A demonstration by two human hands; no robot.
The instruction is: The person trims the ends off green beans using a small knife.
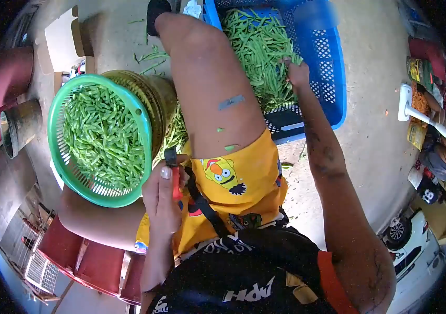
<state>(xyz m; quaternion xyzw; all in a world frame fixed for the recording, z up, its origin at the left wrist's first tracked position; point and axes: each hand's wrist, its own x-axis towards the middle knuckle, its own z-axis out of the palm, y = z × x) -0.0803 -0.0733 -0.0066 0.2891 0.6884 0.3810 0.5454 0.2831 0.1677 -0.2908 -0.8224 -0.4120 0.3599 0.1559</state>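
My left hand is closed around a small red-handled tool with a black end; its blade, if any, cannot be made out. Just left of that hand, a green plastic colander holds a heap of short-cut green bean pieces. My right hand reaches into a blue plastic crate and its fingers are closed on long green beans. Part of those fingers is hidden among the beans.
A yellowish bucket stands under and beside the colander. Bean scraps litter the floor. An open cardboard box and another bucket are at left; red chairs lie lower left. A white car and another person are at right.
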